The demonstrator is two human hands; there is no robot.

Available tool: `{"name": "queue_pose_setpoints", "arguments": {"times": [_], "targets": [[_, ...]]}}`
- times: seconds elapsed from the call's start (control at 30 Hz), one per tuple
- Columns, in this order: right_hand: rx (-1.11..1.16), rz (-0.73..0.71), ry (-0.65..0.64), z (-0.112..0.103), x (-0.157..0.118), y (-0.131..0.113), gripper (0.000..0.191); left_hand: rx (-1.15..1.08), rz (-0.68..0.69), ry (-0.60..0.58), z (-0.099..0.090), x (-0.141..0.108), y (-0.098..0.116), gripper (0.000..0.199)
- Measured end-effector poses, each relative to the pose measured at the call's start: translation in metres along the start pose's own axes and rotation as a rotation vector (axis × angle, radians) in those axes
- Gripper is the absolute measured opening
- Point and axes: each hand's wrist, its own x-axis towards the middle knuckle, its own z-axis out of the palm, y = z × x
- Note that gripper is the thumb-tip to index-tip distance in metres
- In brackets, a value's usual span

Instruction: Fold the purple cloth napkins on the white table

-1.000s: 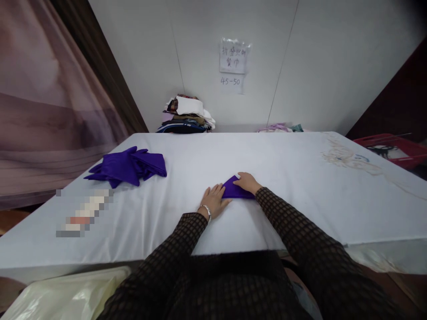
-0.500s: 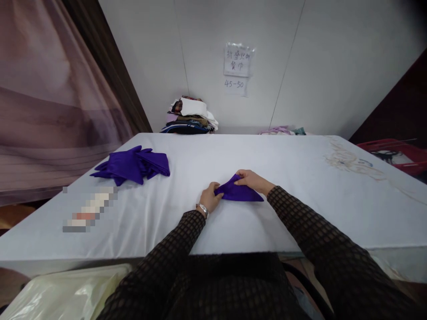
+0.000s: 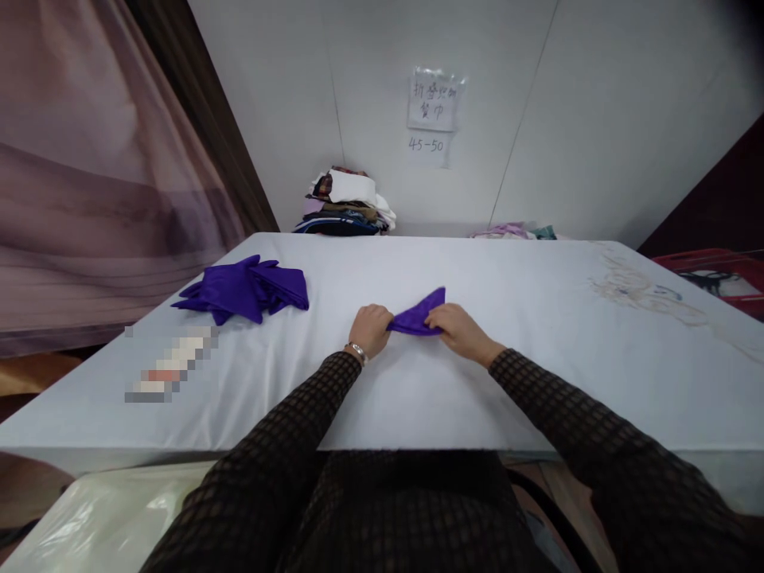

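Note:
A folded purple napkin (image 3: pixel 422 312) is held between my two hands above the middle of the white-covered table (image 3: pixel 411 406). My left hand (image 3: pixel 371 329), with a bracelet at the wrist, is closed around the napkin's narrow left end. At the other side, my right hand (image 3: pixel 458 328) pinches the lower right part with thumb and fingers. One pointed corner of the cloth sticks up above the right hand. A loose heap of purple napkins (image 3: pixel 244 290) lies at the table's left side.
Stacked clothes (image 3: pixel 346 203) stand beyond the table's far edge, near a lower pile of cloth (image 3: pixel 507 231). A handwritten sign (image 3: pixel 433 103) hangs on the wall. At the right is a red basket (image 3: pixel 725 267); plastic-wrapped goods (image 3: pixel 119 517) sit below left. A blurred-out strip (image 3: pixel 173 366) lies on the table.
My left hand has closed tighter around the napkin's left end. My right hand has shifted down to its lower right part, and the napkin's point now sticks upward instead of rightward.

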Motion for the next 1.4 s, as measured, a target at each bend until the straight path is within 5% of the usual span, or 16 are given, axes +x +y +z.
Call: {"name": "queue_pose_setpoints", "arguments": {"times": [0.1,0.23,0.43,0.57,1.0,1.4], "targets": [[-0.004,0.007,-0.131,0.025,-0.036,0.004,0.033,-0.002,0.106,-0.159,0.013,-0.018,0.004,0.018],[0.041,0.05,-0.159,0.037,-0.063,0.003,0.038,-0.092,0.094,-0.2,0.013,-0.035,0.006,0.023],[0.121,0.182,-0.204,0.03,-0.071,-0.007,0.038,-0.323,0.03,-0.176,0.01,-0.057,-0.004,0.034],[0.136,0.271,-0.13,0.037,-0.067,-0.011,0.029,-0.409,-0.057,-0.141,0.015,-0.061,-0.006,0.022],[0.022,0.22,-0.075,0.051,-0.075,-0.009,0.026,0.093,0.118,-0.082,0.006,-0.062,0.016,0.019],[0.024,0.215,-0.063,0.049,-0.074,-0.013,0.027,0.098,0.149,-0.185,0.002,-0.073,0.017,0.023]]}}
